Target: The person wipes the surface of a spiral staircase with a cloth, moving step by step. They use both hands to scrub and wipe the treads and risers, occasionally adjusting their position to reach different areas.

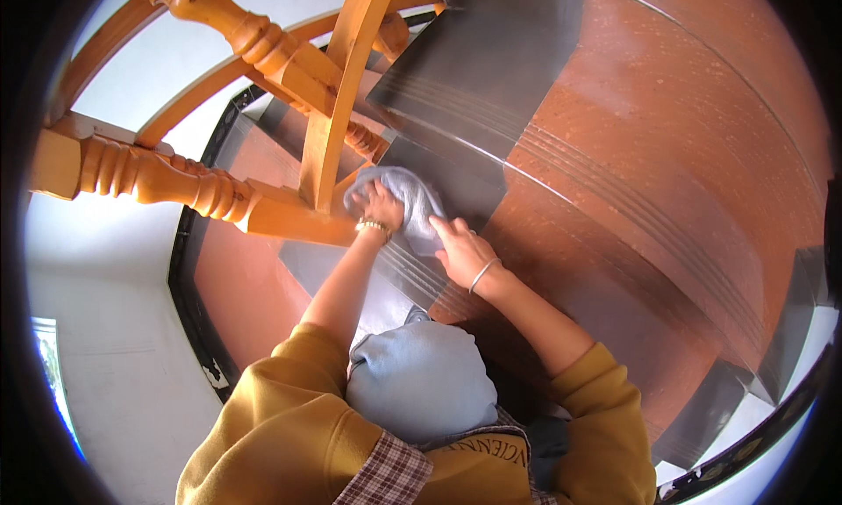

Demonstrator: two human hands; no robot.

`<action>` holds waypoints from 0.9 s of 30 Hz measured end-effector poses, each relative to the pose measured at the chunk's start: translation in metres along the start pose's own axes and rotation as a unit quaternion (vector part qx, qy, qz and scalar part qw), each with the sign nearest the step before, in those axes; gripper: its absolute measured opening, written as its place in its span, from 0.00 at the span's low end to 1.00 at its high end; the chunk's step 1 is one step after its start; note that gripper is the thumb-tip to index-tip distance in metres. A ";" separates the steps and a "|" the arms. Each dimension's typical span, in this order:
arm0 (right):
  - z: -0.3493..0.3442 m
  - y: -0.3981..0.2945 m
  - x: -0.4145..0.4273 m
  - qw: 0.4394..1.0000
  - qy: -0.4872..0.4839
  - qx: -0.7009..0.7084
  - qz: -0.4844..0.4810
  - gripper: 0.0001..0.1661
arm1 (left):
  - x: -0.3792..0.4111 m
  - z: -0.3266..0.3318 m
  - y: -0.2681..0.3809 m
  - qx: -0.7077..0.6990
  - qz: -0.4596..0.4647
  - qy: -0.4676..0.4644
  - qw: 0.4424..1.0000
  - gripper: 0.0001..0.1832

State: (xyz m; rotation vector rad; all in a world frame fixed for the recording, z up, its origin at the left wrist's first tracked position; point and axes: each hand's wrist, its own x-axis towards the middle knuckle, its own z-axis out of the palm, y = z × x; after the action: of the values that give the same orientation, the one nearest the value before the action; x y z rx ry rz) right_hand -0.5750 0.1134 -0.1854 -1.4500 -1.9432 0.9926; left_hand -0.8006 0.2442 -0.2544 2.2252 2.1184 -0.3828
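Observation:
A grey-white cloth (416,199) lies bunched against the dark tiled edge of a stair, beside the foot of a wooden railing post (296,222). My left hand (381,205) presses on it with fingers spread, a gold-coloured bracelet at the wrist. At the cloth's right edge is my right hand (466,248), index finger extended and touching the fabric. Whether its thumb and fingers pinch the cloth is unclear. A thin silver bangle circles that wrist. Part of the cloth is hidden under the left hand.
Reddish-brown stair treads (631,110) with grooved edges rise ahead and to the right. Turned wooden balusters (177,182) and a slanted wooden rail (342,97) stand close on the left. A light-blue-clad knee (421,380) is just below my hands. White wall (99,294) borders the left.

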 end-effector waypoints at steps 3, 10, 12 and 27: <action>-0.005 0.021 -0.017 0.997 -0.061 -0.029 0.027 0.32 | -0.030 0.013 0.035 -0.068 -0.008 -0.027 0.997 0.40; -0.035 0.015 0.000 0.994 0.009 -0.099 0.055 0.29 | 0.000 -0.030 0.048 -0.099 0.011 0.040 0.994 0.46; -0.037 0.020 0.011 0.990 0.038 -0.117 0.062 0.28 | 0.030 -0.035 0.049 -0.132 0.039 0.060 0.989 0.45; -0.019 0.027 -0.010 0.995 0.065 0.037 0.064 0.35 | 0.011 -0.024 0.122 -0.458 0.047 0.132 0.878 0.42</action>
State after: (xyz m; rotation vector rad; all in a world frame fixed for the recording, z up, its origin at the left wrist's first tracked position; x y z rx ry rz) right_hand -0.5420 0.1124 -0.1953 -1.5731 -1.7214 0.9900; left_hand -0.6766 0.2519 -0.2503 1.8073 1.6933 0.8115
